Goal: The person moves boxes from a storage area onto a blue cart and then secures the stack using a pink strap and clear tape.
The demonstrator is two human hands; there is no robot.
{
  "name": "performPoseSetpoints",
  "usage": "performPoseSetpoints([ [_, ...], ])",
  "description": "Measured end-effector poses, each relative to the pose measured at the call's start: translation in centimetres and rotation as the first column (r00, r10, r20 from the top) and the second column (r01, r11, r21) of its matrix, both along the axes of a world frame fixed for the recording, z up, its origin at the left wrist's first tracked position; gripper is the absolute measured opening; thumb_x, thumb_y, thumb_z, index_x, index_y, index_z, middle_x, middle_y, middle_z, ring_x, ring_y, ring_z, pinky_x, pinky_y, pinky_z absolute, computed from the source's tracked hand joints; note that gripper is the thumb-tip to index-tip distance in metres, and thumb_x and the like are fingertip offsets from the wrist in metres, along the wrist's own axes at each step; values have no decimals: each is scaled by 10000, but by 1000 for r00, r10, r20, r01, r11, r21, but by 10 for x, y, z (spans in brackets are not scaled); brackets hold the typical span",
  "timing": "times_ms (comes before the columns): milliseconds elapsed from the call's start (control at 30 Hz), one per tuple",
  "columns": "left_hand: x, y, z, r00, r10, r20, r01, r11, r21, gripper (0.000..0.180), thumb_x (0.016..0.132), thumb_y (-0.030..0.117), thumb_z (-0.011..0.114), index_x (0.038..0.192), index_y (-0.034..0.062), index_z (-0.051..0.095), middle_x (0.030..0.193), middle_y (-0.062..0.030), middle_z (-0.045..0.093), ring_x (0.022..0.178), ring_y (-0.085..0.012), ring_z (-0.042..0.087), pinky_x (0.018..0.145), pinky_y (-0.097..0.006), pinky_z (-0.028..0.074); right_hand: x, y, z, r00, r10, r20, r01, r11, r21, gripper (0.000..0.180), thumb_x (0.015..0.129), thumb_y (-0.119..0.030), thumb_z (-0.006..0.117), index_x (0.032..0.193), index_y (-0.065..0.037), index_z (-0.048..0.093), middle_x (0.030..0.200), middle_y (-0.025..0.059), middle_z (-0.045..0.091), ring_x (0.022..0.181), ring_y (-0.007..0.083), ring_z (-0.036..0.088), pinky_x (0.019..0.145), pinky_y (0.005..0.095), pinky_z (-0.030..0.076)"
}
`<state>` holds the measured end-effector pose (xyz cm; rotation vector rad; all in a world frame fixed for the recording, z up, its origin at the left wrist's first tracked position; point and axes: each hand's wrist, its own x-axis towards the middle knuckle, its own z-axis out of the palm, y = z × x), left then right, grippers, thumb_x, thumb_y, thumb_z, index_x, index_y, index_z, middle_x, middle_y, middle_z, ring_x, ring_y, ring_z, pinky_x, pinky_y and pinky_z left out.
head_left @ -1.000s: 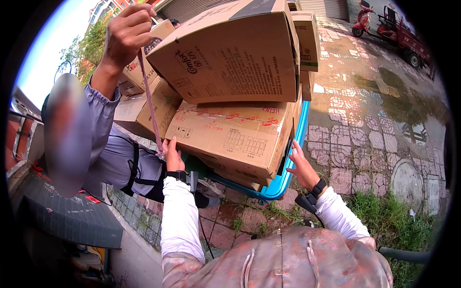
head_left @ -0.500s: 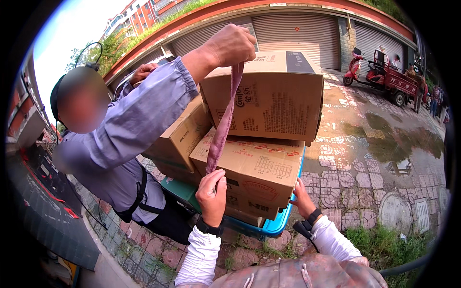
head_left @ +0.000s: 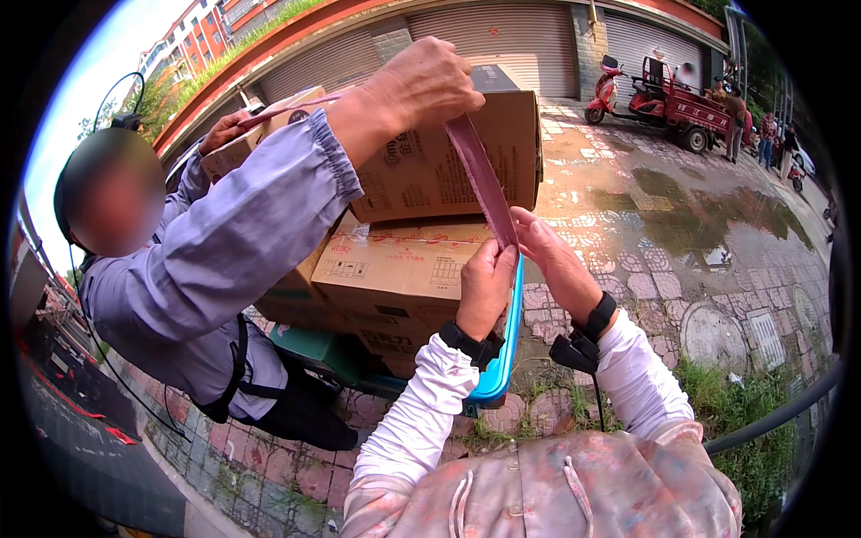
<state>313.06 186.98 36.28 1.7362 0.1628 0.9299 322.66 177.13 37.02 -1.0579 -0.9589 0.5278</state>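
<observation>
A purple-pink cloth strap (head_left: 482, 182) runs taut from a co-worker's raised hand (head_left: 430, 81) down to my hands. My left hand (head_left: 487, 287) is closed, pinching the strap's lower end between thumb and fingers. Beside it my right hand (head_left: 565, 264) has its fingers stretched out, close against the strap's end; whether it touches is hard to tell. Behind the strap stands a large upper cardboard box (head_left: 507, 134), resting on a lower cardboard box (head_left: 386, 278). The co-worker's other hand (head_left: 224, 132), at the far left of the boxes, holds another stretch of strap.
A blue rim (head_left: 493, 381) shows under the boxes, with a green bin (head_left: 309, 354) at left. The co-worker's lilac sleeve (head_left: 260, 224) crosses in front of the stack. Paving with a puddle (head_left: 708, 211) and a red cargo tricycle (head_left: 677, 108) lie at right.
My left hand has moved right and up with the strap's end. My right hand has left the box's right side and come up beside it. The view has shifted right.
</observation>
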Motion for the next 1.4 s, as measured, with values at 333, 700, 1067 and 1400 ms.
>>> performPoseSetpoints([
  [333,-10,18,-41,960,253,-117,-144,810,568,629,817,323,624,1362,136,371,1433,-135,302,1343,-322,227,1078,-509,126,109,-34,123,968,134,-214,-95,978,184,172,948,-222,495,841,-89,496,577,-79,278,475,30,228,401,194,211],
  [700,31,10,-71,643,766,23,-557,446,700,445,731,322,587,1131,128,588,1428,-178,275,1333,-427,162,1045,-627,51,304,36,78,893,-253,373,310,945,-101,261,940,-276,519,786,-71,565,586,-66,434,466,40,336,403,212,281],
  [1067,61,-37,-85,460,880,-117,-753,456,474,530,866,257,360,1361,66,359,1477,-272,56,1369,-418,95,1086,-465,153,311,105,-40,778,-297,553,228,955,191,298,953,-329,454,823,-70,522,666,154,530,632,360,550,548,373,435],
  [1400,74,-42,-98,424,897,-128,-797,436,418,558,876,288,327,1378,45,317,1485,-249,60,1378,-370,115,1091,-420,165,287,133,-92,888,-183,423,122,978,166,254,959,-259,449,836,-55,537,639,133,505,573,312,543,524,359,432],
])
